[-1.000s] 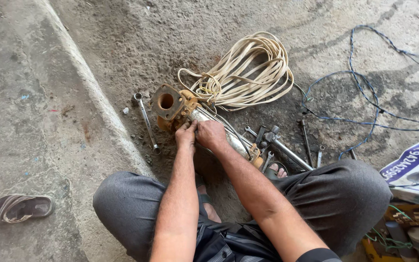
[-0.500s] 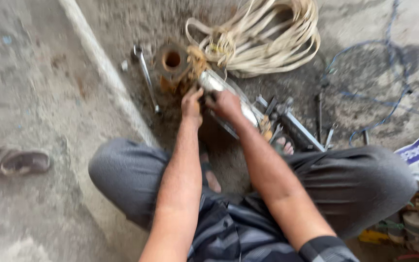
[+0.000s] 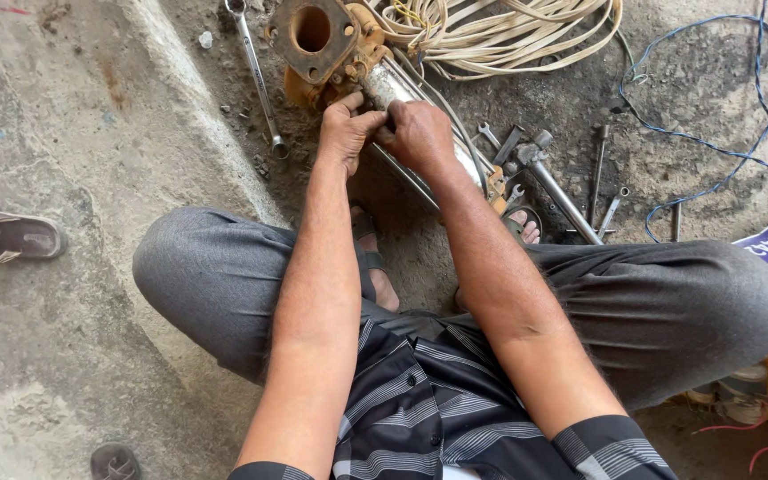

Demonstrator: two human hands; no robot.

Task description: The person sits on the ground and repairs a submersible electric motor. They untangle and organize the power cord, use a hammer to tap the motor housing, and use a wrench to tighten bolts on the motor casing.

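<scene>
Squatting repair posture, seen from above. The left hand (image 3: pixel 346 133) and right hand (image 3: pixel 417 133) meet, fingers curled and pinched together, on the metal body of a long pump (image 3: pixel 384 84) lying on the concrete floor (image 3: pixel 64 133) just ahead of the knees; what small part the fingertips pinch cannot be told. The pump's rusty square flange (image 3: pixel 313 34), with its round opening, faces away from the person, leaving the joint behind it within reach of both hands. A long spanner (image 3: pixel 258 76) lies beside the flange, toward the floor's raised strip. A coil of cream cable (image 3: pixel 500 31) lies beyond; loose tools (image 3: pixel 571 200) lie right of the pump, close at hand.
</scene>
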